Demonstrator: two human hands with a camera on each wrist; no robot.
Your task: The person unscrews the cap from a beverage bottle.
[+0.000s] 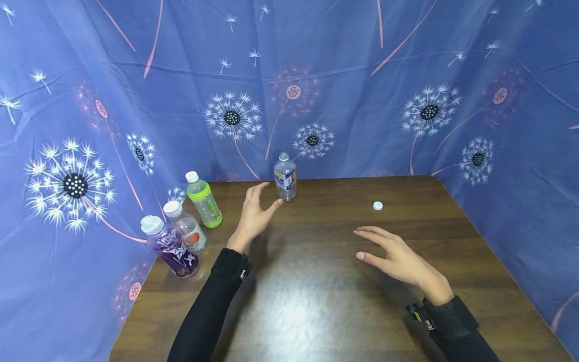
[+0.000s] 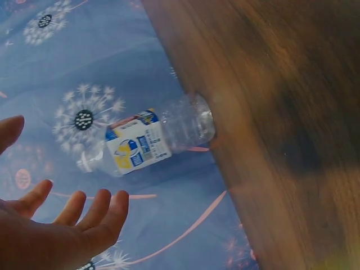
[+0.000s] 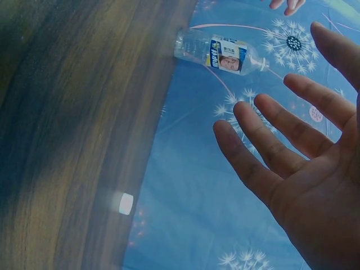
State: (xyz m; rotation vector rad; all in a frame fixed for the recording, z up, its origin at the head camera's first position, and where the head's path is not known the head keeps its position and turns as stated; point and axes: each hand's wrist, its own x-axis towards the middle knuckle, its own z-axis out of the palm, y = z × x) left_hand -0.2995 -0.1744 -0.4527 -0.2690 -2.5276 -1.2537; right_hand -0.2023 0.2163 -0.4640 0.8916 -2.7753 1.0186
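A clear plastic bottle (image 1: 285, 180) with a blue, white and yellow label stands upright and uncapped near the table's back edge. My left hand (image 1: 254, 215) is just left of it, thumb and fingers spread apart around nothing. In the left wrist view the bottle (image 2: 140, 140) shows beyond the fingertips (image 2: 119, 200). A small white cap (image 1: 377, 205) lies on the tabletop to the right of the bottle. Nearer the front, my right hand (image 1: 400, 259) hovers with fingers extended and holds nothing. The right wrist view shows its spread fingers with the cap (image 3: 126, 203) lower left of them.
Along the table's left side stand a green-labelled bottle (image 1: 204, 200), a clear bottle with a white cap (image 1: 186, 227) and a purple bottle (image 1: 171, 247). A blue dandelion-print cloth (image 1: 344, 75) hangs behind and beside the brown wooden table (image 1: 325, 281).
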